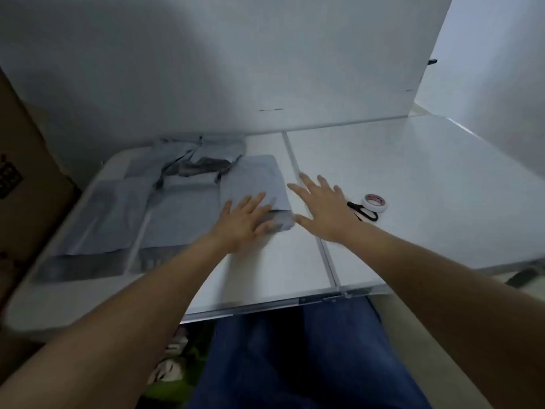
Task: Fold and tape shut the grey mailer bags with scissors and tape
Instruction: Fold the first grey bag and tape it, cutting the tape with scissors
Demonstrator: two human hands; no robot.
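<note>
**Folded mailer under the left hand**

Grey plastic mailer bag, folded into a narrow packet [256, 184], lies flat on the white folding table [413, 172], its near end pressed under the straight, spread fingers of the left hand [243, 221]. Nothing is gripped: the palm lies flat, fingers apart. Just right of that hand, the right hand [323, 209] spreads its fingers over the table's centre seam, holding nothing; whether it touches the surface I cannot tell. Beyond the right hand's outer side lie black-handled scissors [364, 212], with a white roll of tape [375, 202] touching them. Left of the pressing hand, more flat grey mailer bags [124, 214] overlap in a loose spread. A brown cardboard box [26, 178] stands farther left.
</note>
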